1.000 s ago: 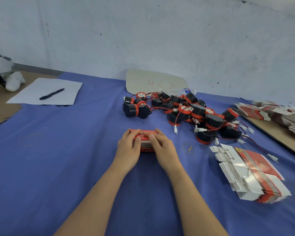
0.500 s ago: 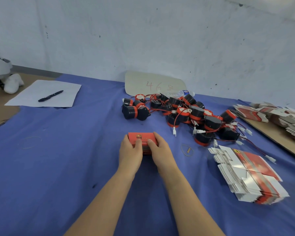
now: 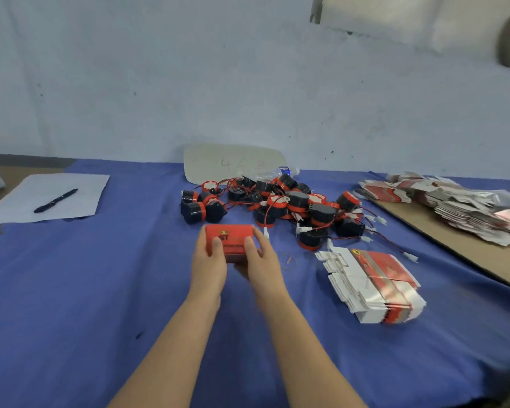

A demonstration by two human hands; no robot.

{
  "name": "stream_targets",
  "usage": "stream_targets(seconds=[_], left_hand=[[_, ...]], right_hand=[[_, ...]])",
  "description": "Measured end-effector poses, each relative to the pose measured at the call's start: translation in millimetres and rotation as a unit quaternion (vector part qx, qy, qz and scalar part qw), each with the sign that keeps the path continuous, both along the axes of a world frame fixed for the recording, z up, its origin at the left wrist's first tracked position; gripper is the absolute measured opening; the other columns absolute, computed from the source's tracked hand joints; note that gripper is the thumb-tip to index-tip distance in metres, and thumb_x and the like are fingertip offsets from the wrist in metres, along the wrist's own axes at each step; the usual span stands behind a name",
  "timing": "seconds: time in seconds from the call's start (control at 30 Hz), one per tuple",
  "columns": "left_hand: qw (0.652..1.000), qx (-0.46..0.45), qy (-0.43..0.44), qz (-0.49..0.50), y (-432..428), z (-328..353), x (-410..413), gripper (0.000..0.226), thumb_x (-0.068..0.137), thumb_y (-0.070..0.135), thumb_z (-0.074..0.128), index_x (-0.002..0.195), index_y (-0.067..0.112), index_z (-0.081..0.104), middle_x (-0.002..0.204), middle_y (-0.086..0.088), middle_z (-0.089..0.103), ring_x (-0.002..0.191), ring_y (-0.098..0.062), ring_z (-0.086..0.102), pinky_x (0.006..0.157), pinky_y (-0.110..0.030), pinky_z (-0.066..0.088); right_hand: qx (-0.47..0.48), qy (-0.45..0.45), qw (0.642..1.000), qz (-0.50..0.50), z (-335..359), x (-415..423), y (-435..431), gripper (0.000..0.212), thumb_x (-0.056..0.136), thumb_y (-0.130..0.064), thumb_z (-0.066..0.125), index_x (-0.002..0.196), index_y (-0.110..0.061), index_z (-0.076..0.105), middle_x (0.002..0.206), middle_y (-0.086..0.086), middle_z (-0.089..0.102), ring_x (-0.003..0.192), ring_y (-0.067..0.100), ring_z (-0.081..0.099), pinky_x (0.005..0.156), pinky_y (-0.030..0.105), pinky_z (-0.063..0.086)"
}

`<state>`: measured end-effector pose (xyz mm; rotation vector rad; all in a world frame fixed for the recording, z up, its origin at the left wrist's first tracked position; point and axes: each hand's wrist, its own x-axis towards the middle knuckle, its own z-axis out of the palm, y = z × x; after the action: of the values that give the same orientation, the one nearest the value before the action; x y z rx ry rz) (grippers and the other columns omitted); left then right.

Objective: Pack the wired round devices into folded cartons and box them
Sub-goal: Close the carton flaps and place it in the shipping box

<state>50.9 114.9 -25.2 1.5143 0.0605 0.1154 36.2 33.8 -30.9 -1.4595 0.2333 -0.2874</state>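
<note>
**Red carton held in both grips, mid-table**

Left grip [image 3: 208, 266] and right grip [image 3: 261, 263]: both curled round the small red printed cardboard carton [image 3: 228, 240], one at each end, thumbs on its top face, fingers wrapped behind. Carton flaps look closed. Cannot tell whether its underside touches the cloth. Position: table centre, just in front of the device heap.

Heap of black round devices with red bands and red-black wires [image 3: 292, 207]: loose pile just beyond the carton, with white plug ends trailing toward the right. A few devices sit slightly apart at its left end.

Thin tan rubber band [image 3: 287, 260]: flat on the cloth, just right of the right grip.

Stack of flat unfolded red-and-white cartons [image 3: 371, 287]: right of the grips, fanned, lying on the cloth.

Surface: table covered by a blue cloth [image 3: 71, 290], lightly creased, with one small dark mark near the left forearm. On its right side lies a brown board [image 3: 454, 240] with a second heap of flat red-and-white cartons [image 3: 454, 201] on it. At far left, a white sheet of paper [image 3: 80, 187] with a black pen [image 3: 56, 200] on it.

Room: pale scuffed plaster wall [image 3: 189, 83] directly behind the table. Leaning against it is a pale rounded card with faint red handwriting [image 3: 233, 163]. A clear plastic bottle with a blue label [image 3: 280, 172] lies beside the card.
</note>
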Motion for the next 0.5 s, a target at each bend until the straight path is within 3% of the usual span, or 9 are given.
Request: stream_targets(seconds=[0.13, 0.2, 0.27, 0.3, 0.37, 0.43, 0.5], left_hand=[[0.988, -0.022, -0.134, -0.075, -59, 53, -32, 0.042, 0.099, 0.013, 0.047, 0.141, 0.017, 0.043, 0.138, -0.007, 0.050, 0.123, -0.023, 0.052, 0.103, -0.047, 0.044], [0.975, -0.049, -0.154, -0.152, -113, 74, -64, 0.039, 0.098, 0.014, 0.050, 0.137, 0.013, 0.046, 0.133, -0.010, 0.055, 0.120, -0.025, 0.055, 0.101, -0.048, 0.046], [0.955, -0.075, -0.149, -0.244, -171, 89, -109, 0.037, 0.098, 0.018, 0.051, 0.135, 0.013, 0.049, 0.128, -0.009, 0.059, 0.114, -0.022, 0.059, 0.099, -0.041, 0.048], [0.942, -0.070, -0.153, -0.291, -199, 95, -135, 0.037, 0.099, 0.020, 0.050, 0.135, 0.014, 0.050, 0.126, -0.006, 0.060, 0.110, -0.016, 0.060, 0.097, -0.030, 0.048], [0.903, -0.018, -0.168, -0.395, -248, 101, -190, 0.035, 0.100, 0.027, 0.045, 0.134, 0.021, 0.051, 0.121, 0.001, 0.060, 0.107, -0.009, 0.058, 0.087, -0.016, 0.044], [0.849, 0.091, -0.176, -0.489, -284, 99, -241, 0.039, 0.101, 0.039, 0.036, 0.135, 0.026, 0.050, 0.130, 0.002, 0.055, 0.127, -0.017, 0.046, 0.104, -0.027, 0.031], [0.801, 0.248, -0.241, -0.489, -304, 96, -274, 0.048, 0.100, 0.049, 0.027, 0.139, 0.026, 0.045, 0.144, -0.003, 0.045, 0.141, -0.022, 0.026, 0.117, -0.046, 0.008]], right_hand=[[-0.006, -0.124, 0.980, -0.156, 48, -50, -48, 0.033, 0.100, -0.019, 0.046, 0.134, -0.022, 0.046, 0.117, 0.012, 0.063, 0.099, 0.020, 0.065, 0.077, 0.029, 0.056], [0.001, -0.165, 0.955, -0.248, 73, -93, -95, 0.024, 0.100, -0.020, 0.048, 0.123, -0.025, 0.049, 0.112, 0.009, 0.066, 0.098, 0.021, 0.066, 0.074, 0.028, 0.055], [-0.034, -0.168, 0.917, -0.360, 92, -147, -144, 0.017, 0.100, -0.022, 0.048, 0.116, -0.026, 0.050, 0.104, 0.001, 0.067, 0.097, 0.016, 0.066, 0.076, 0.024, 0.053], [-0.063, -0.160, 0.892, -0.418, 98, -177, -167, 0.019, 0.100, -0.023, 0.047, 0.119, -0.023, 0.051, 0.101, -0.002, 0.066, 0.096, 0.014, 0.065, 0.079, 0.022, 0.052], [-0.120, -0.122, 0.835, -0.523, 104, -239, -208, 0.030, 0.100, -0.021, 0.045, 0.130, -0.015, 0.048, 0.111, -0.001, 0.062, 0.104, 0.013, 0.060, 0.089, 0.024, 0.048], [-0.195, -0.013, 0.766, -0.613, 105, -296, -236, 0.042, 0.099, -0.018, 0.043, 0.141, -0.014, 0.038, 0.138, 0.006, 0.048, 0.131, 0.020, 0.041, 0.110, 0.035, 0.034], [-0.261, 0.080, 0.694, -0.666, 103, -335, -247, 0.051, 0.098, -0.015, 0.043, 0.147, -0.013, 0.029, 0.157, 0.011, 0.021, 0.147, 0.026, 0.009, 0.120, 0.040, 0.009]])
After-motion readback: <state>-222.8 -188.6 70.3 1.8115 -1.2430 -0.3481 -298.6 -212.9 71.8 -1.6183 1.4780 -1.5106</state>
